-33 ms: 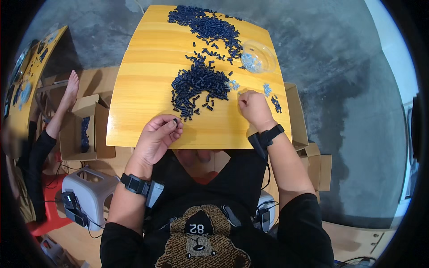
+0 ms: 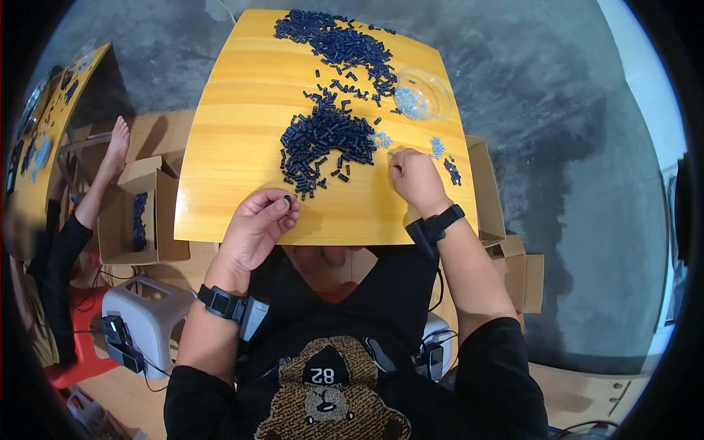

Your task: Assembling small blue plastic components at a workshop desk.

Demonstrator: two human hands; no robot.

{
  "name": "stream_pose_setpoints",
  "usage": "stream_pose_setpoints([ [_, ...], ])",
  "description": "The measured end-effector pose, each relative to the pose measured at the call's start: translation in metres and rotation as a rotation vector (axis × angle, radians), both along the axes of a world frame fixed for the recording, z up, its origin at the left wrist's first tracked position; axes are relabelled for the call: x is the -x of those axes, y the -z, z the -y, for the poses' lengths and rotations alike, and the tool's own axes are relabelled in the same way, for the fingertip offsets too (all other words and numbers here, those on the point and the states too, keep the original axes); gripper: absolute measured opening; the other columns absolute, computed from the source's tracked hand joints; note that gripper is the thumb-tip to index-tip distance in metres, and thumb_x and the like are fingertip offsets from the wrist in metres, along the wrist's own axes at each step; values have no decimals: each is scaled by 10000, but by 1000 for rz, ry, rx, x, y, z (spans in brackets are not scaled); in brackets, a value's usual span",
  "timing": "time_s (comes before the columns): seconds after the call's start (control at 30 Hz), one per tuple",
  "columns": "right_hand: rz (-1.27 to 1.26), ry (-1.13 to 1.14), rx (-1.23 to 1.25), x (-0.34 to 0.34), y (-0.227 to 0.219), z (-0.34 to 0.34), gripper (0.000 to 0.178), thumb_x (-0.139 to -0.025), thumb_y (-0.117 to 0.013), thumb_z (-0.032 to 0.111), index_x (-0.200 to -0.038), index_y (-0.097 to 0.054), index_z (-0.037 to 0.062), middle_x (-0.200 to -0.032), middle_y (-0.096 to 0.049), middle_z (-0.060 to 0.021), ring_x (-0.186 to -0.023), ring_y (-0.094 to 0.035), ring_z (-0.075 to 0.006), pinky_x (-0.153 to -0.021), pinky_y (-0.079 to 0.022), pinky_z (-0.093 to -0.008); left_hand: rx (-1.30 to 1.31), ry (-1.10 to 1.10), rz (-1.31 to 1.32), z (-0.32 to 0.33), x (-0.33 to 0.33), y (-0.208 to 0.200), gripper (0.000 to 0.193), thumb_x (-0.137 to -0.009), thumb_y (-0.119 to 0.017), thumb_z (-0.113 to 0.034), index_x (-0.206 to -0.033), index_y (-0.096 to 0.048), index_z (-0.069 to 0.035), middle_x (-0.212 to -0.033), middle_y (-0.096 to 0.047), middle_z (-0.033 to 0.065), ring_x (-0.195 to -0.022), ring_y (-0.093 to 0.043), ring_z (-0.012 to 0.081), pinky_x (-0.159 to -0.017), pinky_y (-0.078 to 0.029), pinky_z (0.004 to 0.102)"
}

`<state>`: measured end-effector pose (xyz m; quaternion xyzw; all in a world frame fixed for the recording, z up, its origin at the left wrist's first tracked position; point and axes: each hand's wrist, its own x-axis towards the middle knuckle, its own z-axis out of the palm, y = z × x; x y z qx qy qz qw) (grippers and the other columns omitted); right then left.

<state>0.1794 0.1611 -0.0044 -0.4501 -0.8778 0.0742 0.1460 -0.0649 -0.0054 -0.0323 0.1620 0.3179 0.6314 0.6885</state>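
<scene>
Between the thumb and fingertips of my left hand (image 2: 255, 226) is a small black tube-shaped piece (image 2: 287, 198), just over the table's near edge. My right hand (image 2: 416, 178) is closed, thumb against curled fingers; whatever it may hold is hidden. A pile of small black tube-shaped pieces (image 2: 330, 136) lies beyond and between my hands. At its right edge sits a little cluster of pale, clear pieces (image 2: 381, 139), just beyond my right hand. More pale pieces (image 2: 438, 147) and a small group of black pieces (image 2: 452, 172) lie to that hand's right.
The yellow wooden table (image 2: 235, 147) bears a larger black heap (image 2: 341, 44) at its far end. A clear bowl (image 2: 433, 88) with pale pieces stands far right. Cardboard boxes (image 2: 172, 220) flank the table. A grey stool (image 2: 150, 308) and another person's leg (image 2: 103, 172) are at left.
My right hand has shifted very slightly to the left. My left hand and the piles look the same.
</scene>
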Motion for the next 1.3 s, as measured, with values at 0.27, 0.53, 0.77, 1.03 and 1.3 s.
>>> stream_pose_setpoints([
  [0.27, -168, 163, 250, -2, -14, 12, 45, -691, -591, 28, -692, -547, 19, -692, -584, -141, -594, -569, -262, -581, -470, -300, 12, -9, -71, 2, -3, -1, 96, -844, -597, -88, -923, -590, -35, -861, -603, 62, -774, -566, 135, -703, -475, 239],
  [0.53, -1088, 236, 1017, -29, -28, 38, 57, -797, -595, 32, -849, -616, 21, -753, -606, -24, -629, -552, -87, -574, -433, -196, -1, -28, -129, 4, -9, -2, 96, -851, -591, -79, -931, -599, -26, -860, -611, 61, -773, -573, 141, -701, -475, 235],
  [0.77, -1226, 177, 1140, -41, -41, 68, 150, -833, -588, 42, -972, -616, -7, -794, -626, -60, -667, -572, -109, -606, -458, -200, 15, -36, -234, 13, -21, -18, 114, -846, -604, -95, -934, -601, -22, -855, -627, 72, -744, -594, 133, -674, -496, 228],
  [1.03, -1248, 79, 1233, -43, -48, 106, 155, -846, -579, 44, -966, -603, -50, -813, -633, -100, -701, -607, -144, -626, -501, -231, -27, 109, -411, 32, -54, -43, 144, -839, -619, -111, -962, -601, -38, -841, -648, 67, -715, -625, 131, -643, -511, 225],
  [1.3, -1191, 45, 1170, -19, -39, 119, 159, -844, -591, 61, -961, -612, -44, -789, -633, -90, -675, -606, -124, -601, -500, -213, -6, 111, -397, 39, -65, -45, 143, -832, -626, -95, -961, -602, -38, -834, -648, 58, -730, -619, 122, -653, -497, 227],
])
